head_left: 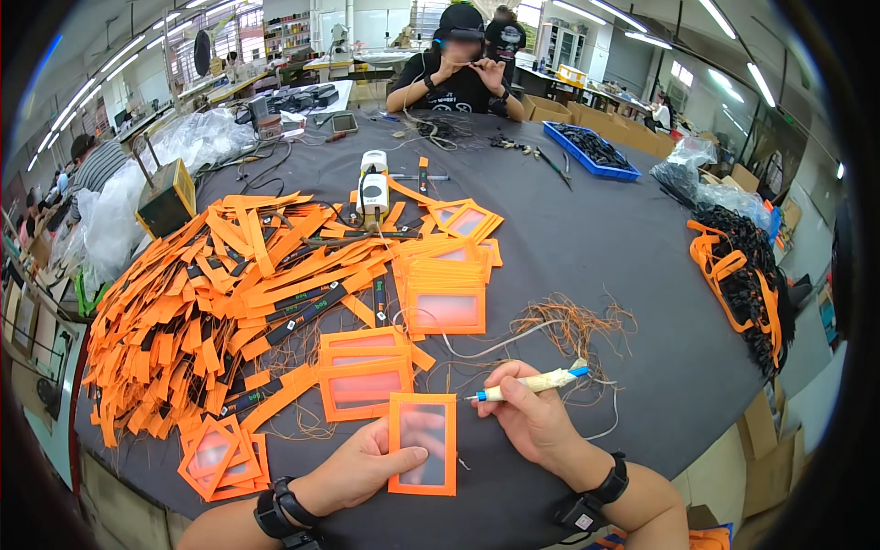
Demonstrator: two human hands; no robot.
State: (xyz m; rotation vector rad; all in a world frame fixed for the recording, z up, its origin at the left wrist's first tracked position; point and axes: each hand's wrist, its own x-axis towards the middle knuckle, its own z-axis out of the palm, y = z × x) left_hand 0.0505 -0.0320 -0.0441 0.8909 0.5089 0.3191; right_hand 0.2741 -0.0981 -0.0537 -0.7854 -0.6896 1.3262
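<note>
My left hand [367,463] grips an orange-edged badge holder with a clear window [435,449], thumb on the window and fingers behind it. In my right hand [536,417] is a pen-shaped hot-tip tool [541,383] with a cream and blue handle. Its thin metal tip points left, a little apart from the holder's upper right corner. Just beyond my left hand lie more badge holders [362,383], overlapping. Another stack of badge holders [446,312] stands farther off, and a few loose holders [220,458] rest at the near left.
Orange straps with black sections [220,302] heap over the table's left. A white power socket [372,188] stands beyond them. Loose orange threads [587,330] lie right of centre. A blue tray [591,151] holds black parts. Across the table, a person [458,78] works with both hands.
</note>
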